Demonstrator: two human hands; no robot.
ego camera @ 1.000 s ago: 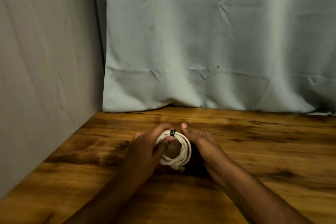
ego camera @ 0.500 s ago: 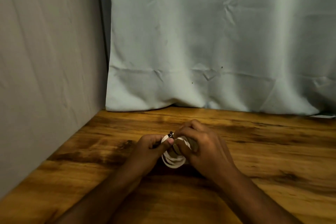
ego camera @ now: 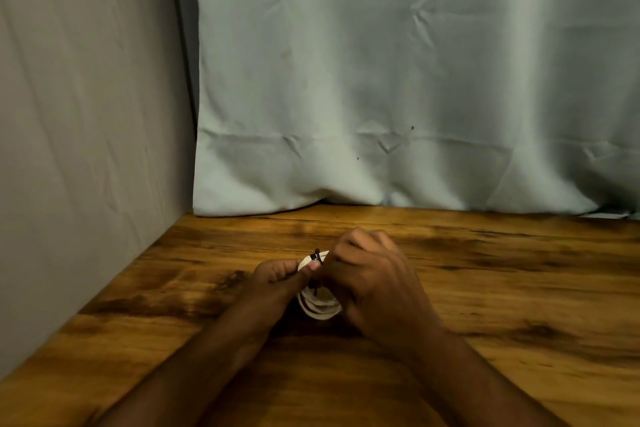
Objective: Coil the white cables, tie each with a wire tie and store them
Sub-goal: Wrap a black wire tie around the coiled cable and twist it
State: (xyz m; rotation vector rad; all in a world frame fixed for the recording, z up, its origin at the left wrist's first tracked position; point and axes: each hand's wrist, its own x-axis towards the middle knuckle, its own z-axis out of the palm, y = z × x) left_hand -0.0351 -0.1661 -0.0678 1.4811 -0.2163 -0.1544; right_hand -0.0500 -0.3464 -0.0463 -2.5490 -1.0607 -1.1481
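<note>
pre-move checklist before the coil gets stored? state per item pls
1. Coiled white cable gathered in one bundle: ok.
2. Thin black wire tie sits on the coil's far side: ok.
3. Tie twisted fully closed: cannot tell, fingers cover it.
4. Left hand pinches the coil at the tie: ok.
5. Right hand curled over the coil: ok.
6. Storage spot on the brown wooden table: cannot tell, none in view.

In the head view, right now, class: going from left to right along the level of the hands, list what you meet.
Grey wall panel → bare wooden table → left hand → black wire tie on the white cable coil → right hand → more table.
</note>
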